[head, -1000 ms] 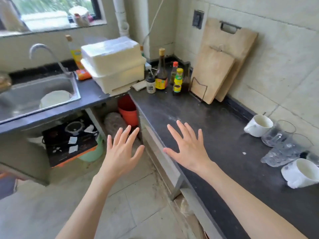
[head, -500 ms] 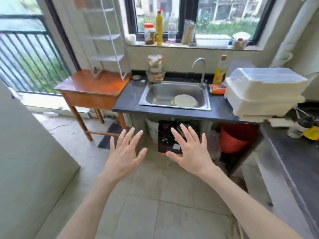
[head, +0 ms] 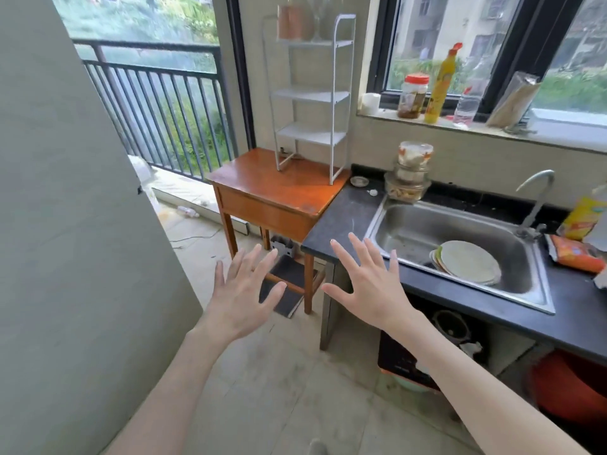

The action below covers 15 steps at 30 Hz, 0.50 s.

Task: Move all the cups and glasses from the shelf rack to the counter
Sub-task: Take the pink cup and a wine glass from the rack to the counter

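A white wire shelf rack [head: 310,96] stands on a small wooden table [head: 279,195] by the balcony door. On its top shelf I see a brownish cup [head: 290,23] and a clear stemmed glass [head: 317,18]; the three lower shelves look bare. My left hand [head: 243,293] and my right hand [head: 368,284] are both held out in front of me, fingers spread, holding nothing, well below and short of the rack. The dark counter [head: 341,218] begins right of the table.
A steel sink [head: 410,231] with plates in it is set into the counter, with stacked glass jars [head: 410,172] behind it. Bottles and a jar line the window sill [head: 427,96]. A grey wall [head: 65,224] fills the left; tiled floor lies ahead.
My view has swung left from the corner counter with mugs and glasses, past the sink, to the shelf rack. Both hands stay open and spread in front of me.
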### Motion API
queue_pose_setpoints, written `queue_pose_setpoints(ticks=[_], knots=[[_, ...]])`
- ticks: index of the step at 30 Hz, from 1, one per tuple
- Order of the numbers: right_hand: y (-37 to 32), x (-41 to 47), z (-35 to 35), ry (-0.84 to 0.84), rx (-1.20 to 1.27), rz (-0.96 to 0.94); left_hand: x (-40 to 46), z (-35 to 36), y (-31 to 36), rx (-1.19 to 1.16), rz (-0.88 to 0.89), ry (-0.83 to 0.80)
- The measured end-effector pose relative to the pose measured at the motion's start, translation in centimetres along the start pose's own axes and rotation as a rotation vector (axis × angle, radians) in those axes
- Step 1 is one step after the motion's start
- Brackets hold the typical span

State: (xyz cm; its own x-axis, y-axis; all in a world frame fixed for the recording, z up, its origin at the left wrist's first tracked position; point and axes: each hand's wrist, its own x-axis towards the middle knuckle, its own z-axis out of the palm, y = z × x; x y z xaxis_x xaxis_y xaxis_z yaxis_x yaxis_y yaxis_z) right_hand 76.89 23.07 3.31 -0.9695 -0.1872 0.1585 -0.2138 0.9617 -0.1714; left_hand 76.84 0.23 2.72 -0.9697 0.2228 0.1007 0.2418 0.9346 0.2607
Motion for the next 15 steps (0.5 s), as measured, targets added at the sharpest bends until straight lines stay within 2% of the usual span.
queue_pose_setpoints(ticks=[8,15], knots=[[3.0,18.4,-2.3,0.111,0.005,-0.071,17.1,-4.9,-3.5,0.054,-0.026,0.085],[3.5,30.9,-3.3,0.124,0.022,-0.077,28.8,-6.9,-7.2,0.033,-0.031,0.148]])
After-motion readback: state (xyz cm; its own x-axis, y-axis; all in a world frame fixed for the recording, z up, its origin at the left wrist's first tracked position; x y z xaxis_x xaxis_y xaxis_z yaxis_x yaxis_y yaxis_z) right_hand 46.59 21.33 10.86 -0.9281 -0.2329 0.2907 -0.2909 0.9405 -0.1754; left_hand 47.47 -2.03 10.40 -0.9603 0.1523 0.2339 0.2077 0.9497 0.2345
